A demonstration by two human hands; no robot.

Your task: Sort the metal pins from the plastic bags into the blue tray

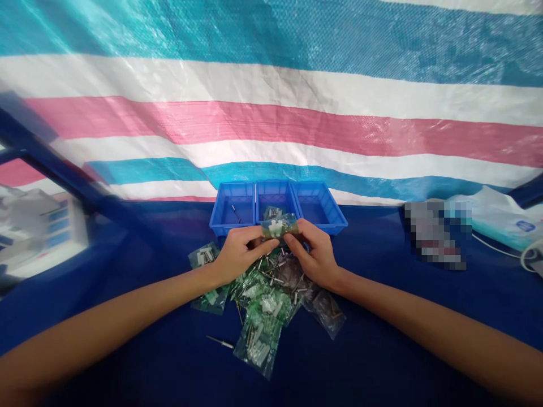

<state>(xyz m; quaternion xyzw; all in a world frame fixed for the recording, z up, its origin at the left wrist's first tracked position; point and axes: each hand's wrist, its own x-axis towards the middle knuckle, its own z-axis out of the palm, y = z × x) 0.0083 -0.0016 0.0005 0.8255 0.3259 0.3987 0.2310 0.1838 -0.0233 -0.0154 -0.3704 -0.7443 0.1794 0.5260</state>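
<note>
Between my two hands is a small clear plastic bag [278, 226] with white pieces inside. My left hand [240, 251] pinches its left side, and my right hand [316, 251] pinches the right side, thumbs toward me. Under and in front of the hands lies a pile of similar clear bags [258, 339] and loose metal pieces that look like pop rivets [275, 277]. One loose rivet [220, 341] lies apart at the front left. A bag with brownish contents [326, 311] is at the pile's right.
Three joined blue bins stand behind my hands: the left bin [218, 212] holds a rivet, the middle bin [275, 189] a bag, the right bin [335, 217]. A white device [42, 232] stands left; a plastic packet [500, 217] and white cable [528, 257] lie right. A striped sheet [271, 124] hangs behind.
</note>
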